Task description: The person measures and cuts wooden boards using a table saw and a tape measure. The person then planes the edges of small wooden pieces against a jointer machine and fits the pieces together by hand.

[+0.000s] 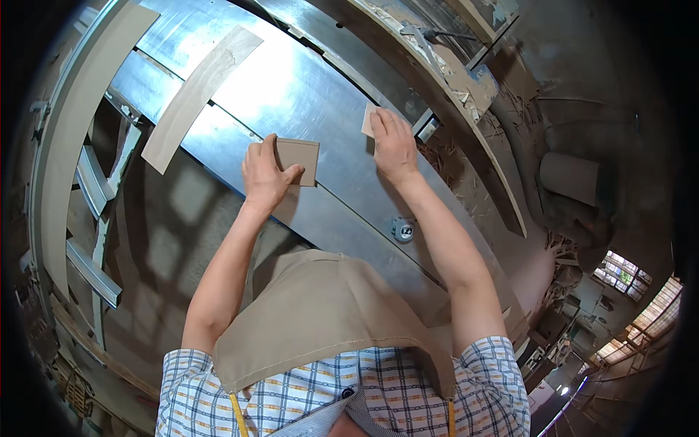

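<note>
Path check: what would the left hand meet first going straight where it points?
The way looks free over the metal tabletop to its far edge; the left hand, with the brown square piece, would likely pass right of the curved board. Height unclear.

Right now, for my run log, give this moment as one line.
left hand: holds brown board; right hand: touches pale piece; curved board: on metal table

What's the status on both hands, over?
Left hand holds square brown panel. Right hand touches small pale piece. Curved board overhangs edge of metal table; small round object also on top.
</note>
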### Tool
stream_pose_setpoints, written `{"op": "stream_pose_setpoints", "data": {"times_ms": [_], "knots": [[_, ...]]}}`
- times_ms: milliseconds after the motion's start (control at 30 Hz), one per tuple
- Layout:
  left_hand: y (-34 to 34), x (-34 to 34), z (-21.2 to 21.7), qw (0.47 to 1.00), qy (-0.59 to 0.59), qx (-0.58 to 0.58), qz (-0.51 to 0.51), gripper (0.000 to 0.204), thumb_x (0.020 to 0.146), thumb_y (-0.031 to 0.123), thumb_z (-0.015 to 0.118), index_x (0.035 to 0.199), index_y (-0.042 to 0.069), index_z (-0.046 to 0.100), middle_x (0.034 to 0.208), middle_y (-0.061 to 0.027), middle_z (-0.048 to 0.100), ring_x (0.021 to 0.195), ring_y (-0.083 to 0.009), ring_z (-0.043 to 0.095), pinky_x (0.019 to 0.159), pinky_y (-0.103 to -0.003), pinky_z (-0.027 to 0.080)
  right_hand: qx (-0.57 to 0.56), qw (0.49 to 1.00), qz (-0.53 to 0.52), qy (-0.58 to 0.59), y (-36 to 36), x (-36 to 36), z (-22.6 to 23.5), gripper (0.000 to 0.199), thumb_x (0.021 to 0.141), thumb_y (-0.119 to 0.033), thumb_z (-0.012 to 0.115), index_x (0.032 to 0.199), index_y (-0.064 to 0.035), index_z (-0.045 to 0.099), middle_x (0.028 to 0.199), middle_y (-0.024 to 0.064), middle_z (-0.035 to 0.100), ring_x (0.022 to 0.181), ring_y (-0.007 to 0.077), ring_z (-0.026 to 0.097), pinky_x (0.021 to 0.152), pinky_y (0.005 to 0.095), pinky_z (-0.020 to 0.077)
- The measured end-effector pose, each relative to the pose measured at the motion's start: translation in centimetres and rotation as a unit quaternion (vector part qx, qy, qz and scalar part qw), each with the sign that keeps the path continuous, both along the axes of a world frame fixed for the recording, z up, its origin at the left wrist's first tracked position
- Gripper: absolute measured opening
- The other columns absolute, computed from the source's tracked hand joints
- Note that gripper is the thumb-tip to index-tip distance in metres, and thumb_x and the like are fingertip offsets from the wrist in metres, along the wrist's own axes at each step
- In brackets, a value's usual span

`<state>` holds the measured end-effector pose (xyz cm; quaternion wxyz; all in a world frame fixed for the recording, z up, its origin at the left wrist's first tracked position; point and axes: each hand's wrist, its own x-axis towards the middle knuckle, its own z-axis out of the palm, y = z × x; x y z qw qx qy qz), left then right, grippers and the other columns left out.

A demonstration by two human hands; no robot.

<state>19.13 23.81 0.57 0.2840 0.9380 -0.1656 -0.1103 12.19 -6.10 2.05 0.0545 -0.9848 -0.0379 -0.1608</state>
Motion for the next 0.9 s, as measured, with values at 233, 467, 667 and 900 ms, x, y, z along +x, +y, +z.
{"op": "stream_pose_setpoints", "data": {"times_ms": [233,467,667,900], "knots": [[0.4,-0.4,-0.4,0.999,-0.036,-0.037,-0.009,0.084,0.077,0.029,0.09,0.148,0.001,0.054,0.122,-0.0191,0.058,0.116,-0.0379,0.056,0.102,-0.05,0.046,0.033,0.998,-0.041,0.021,0.5,1.2,-1.2,0.042,0.096,-0.005,0.056,0.136,0.0047,0.061,0.141,0.0246,0.064,0.134,0.0409,0.059,0.113,0.0497,0.0461],[-1.7,-1.3,2.3,0.995,-0.018,0.089,-0.031,0.102,0.069,0.043,0.097,0.15,0.003,0.049,0.124,-0.0218,0.06,0.116,-0.0407,0.058,0.098,-0.051,0.049,0.065,0.996,-0.055,0.034,0.3,1.5,-1.9,0.042,0.098,-0.005,0.054,0.139,0.0052,0.059,0.14,0.0272,0.063,0.132,0.0447,0.059,0.114,0.0524,0.0444],[-2.2,-0.1,1.8,0.995,0.034,0.089,-0.028,0.1,0.069,0.04,0.098,0.148,0.002,0.05,0.118,-0.0191,0.061,0.111,-0.0385,0.059,0.096,-0.05,0.048,0.063,0.985,-0.042,0.153,1.2,1.2,-2.2,0.056,0.089,-0.006,0.064,0.144,0.0037,0.057,0.159,0.0259,0.047,0.149,0.0437,0.042,0.122,0.0544,0.0357],[-2.4,0.1,2.7,0.994,0.032,0.102,-0.028,0.101,0.071,0.039,0.097,0.151,0.003,0.049,0.116,-0.0188,0.062,0.111,-0.0375,0.059,0.095,-0.05,0.048,0.163,0.965,-0.062,0.195,-0.2,1.0,-0.7,0.074,0.082,-0.02,0.083,0.148,-0.001,0.056,0.162,0.0243,0.044,0.153,0.0421,0.039,0.124,0.0529,0.0348]]}}
